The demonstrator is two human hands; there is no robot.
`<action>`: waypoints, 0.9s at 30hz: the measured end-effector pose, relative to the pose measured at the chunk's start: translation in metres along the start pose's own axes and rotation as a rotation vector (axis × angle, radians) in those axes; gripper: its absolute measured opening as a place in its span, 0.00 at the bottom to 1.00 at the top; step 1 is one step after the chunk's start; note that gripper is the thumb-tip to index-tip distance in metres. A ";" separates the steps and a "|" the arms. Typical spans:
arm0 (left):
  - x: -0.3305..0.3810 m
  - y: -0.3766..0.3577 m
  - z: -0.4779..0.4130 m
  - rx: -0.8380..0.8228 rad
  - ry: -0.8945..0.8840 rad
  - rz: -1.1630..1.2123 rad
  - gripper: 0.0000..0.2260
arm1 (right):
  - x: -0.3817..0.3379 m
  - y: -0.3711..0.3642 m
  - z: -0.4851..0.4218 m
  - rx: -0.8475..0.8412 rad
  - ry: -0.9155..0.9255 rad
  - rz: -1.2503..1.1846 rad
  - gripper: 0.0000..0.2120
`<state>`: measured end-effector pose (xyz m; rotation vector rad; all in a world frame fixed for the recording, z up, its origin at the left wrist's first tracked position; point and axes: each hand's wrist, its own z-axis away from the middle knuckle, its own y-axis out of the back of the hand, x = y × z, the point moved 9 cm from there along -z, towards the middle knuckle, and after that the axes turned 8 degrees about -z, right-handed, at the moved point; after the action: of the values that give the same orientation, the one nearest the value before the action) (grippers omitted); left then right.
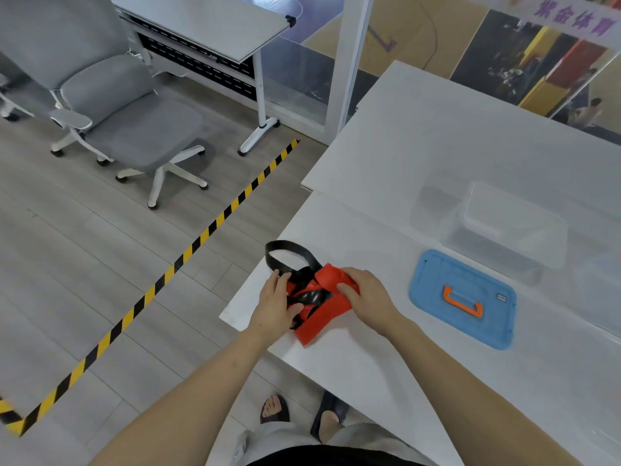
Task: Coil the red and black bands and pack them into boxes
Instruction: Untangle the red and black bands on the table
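Coiling is underway: the left hand [275, 306] and right hand [364, 292] both pinch the tangled wide red rubber band [324, 317] and black band [289, 255]. Next, separating them; the clear plastic box [504, 227] waits at two o'clock.

A grey office chair [124, 105] stands on pale wood flooring [84, 264], beside striped hazard tape [188, 253] and a white desk [208, 25].

arms [188, 391] bare, sleeveless | shorts [353, 438] grey | sandals [274, 410] dark — open-toed
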<state>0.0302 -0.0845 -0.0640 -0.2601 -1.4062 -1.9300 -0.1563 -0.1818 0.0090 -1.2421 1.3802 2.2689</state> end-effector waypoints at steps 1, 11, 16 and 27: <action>0.001 0.000 -0.001 -0.004 -0.011 -0.002 0.34 | -0.008 0.005 0.002 0.006 0.041 0.001 0.13; 0.015 -0.005 0.002 -0.094 -0.053 -0.134 0.16 | 0.024 0.024 0.045 0.077 -0.129 0.075 0.15; 0.028 -0.017 0.009 -0.086 -0.069 -0.053 0.14 | 0.101 0.001 0.082 -0.001 -0.460 0.172 0.21; 0.039 -0.026 0.014 0.034 -0.078 0.012 0.04 | 0.061 -0.020 0.037 -0.031 -0.221 0.407 0.22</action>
<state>-0.0181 -0.0848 -0.0570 -0.3306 -1.4831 -1.9024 -0.2037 -0.1550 -0.0411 -0.7362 1.6340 2.6008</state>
